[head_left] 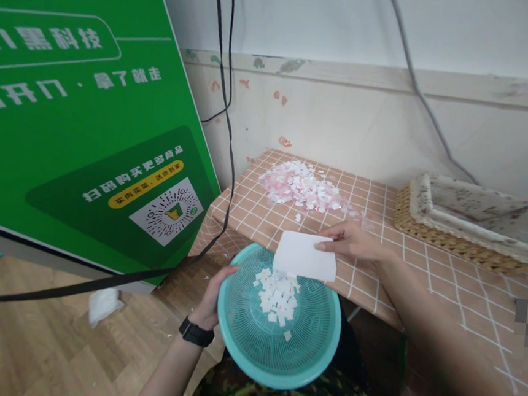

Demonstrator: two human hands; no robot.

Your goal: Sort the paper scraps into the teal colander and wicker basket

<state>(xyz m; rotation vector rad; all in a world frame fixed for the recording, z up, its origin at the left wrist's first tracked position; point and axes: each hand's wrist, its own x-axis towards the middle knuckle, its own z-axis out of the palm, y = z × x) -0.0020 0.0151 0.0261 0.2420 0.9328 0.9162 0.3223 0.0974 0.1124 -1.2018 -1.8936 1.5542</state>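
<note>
My left hand point(211, 298), with a black watch on its wrist, grips the left rim of a turquoise plastic colander point(310, 350). Small white paper squares point(278, 295) lie in the colander's bottom. Between the thumb and fingers of my right hand point(350, 239) is a white card point(305, 255), held by its right end over the colander's far rim. Behind the card, a heap of white and pink paper bits point(299, 186) is spread on the table point(377, 282), which has a brown checked cover.
A wicker basket point(463, 240) with a cloth lining stands on the table at right. At left rises a large green panel point(68, 113) with white lettering. A black cable point(231, 176) hangs between panel and table. Something white and crumpled point(104, 304) lies on the wooden floor.
</note>
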